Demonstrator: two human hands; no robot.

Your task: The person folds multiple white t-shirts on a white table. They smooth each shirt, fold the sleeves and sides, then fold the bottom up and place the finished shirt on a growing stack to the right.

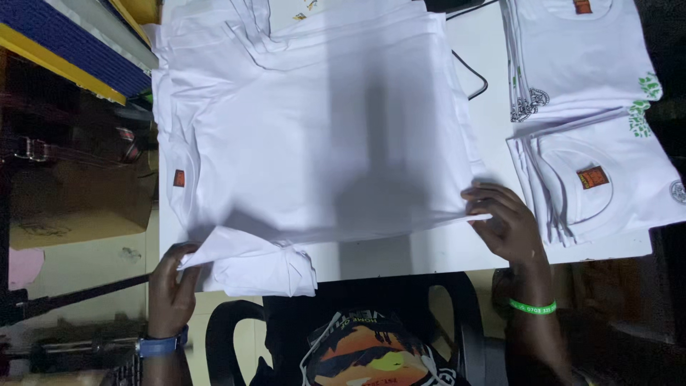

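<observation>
Head view, looking down on a white worktop (429, 250); a large plain white cotton T-shirt (321, 136) lies spread across the centre of the frame on top of other white garments, its near hem running along the lower middle; left hand (171, 286), at lower left of the frame, has its fingers curled round and pinching the bunched lower-left corner of the shirt, where the cloth folds over the worktop edge; a blue wristband (161, 347) sits on that wrist; right hand (504, 221), at centre right, has its fingers pressed together on the shirt's lower-right edge, gripping a thin fold of cloth just above the worktop; a green wristband (532, 307) circles that wrist; a small orange-red label (179, 178) shows on a garment at the left edge of the pile; to the right, well apart from the spread shirt, two stacks of folded white T-shirts with green and dark prints (593, 107) fill the upper right and right of the frame, each with an orange neck label; a thin black cable (475, 78) curves on the worktop between pile and stacks; a black chair (229, 336) and a dark printed shirt front (364, 354) show at bottom centre; blue and yellow shelving (64, 43) at upper left.
</observation>
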